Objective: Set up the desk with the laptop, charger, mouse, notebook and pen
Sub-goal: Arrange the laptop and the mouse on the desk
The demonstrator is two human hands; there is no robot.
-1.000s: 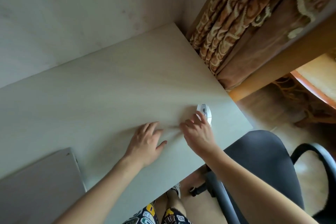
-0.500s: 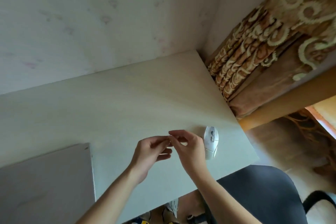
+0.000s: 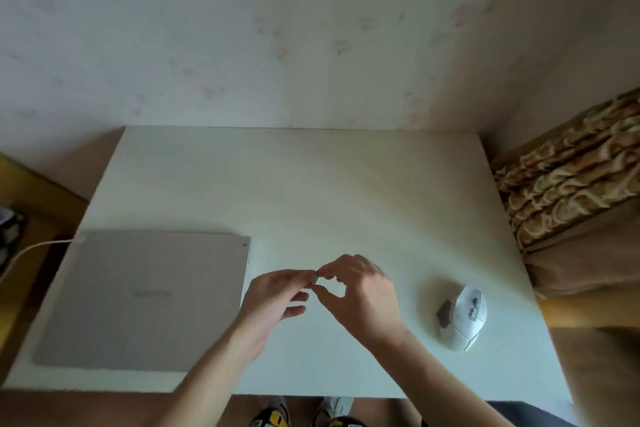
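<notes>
Head view: left hand [image 3: 273, 298] and right hand [image 3: 360, 291] pinch fingertips together (contents unclear) between laptop [image 3: 142, 298] and mouse [image 3: 462, 317].

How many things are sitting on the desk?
2. The closed laptop lies on the left side with a white cable at its corner, and the white mouse sits on the right. Nothing else shows on the desk.

— That pale wallpapered wall with faint pink blotches [image 3: 277, 31]?
— Behind everything. A brown curtain patterned in gold swirls [image 3: 568, 184] hangs right; wooden brown floor [image 3: 588, 350] shows below.
</notes>
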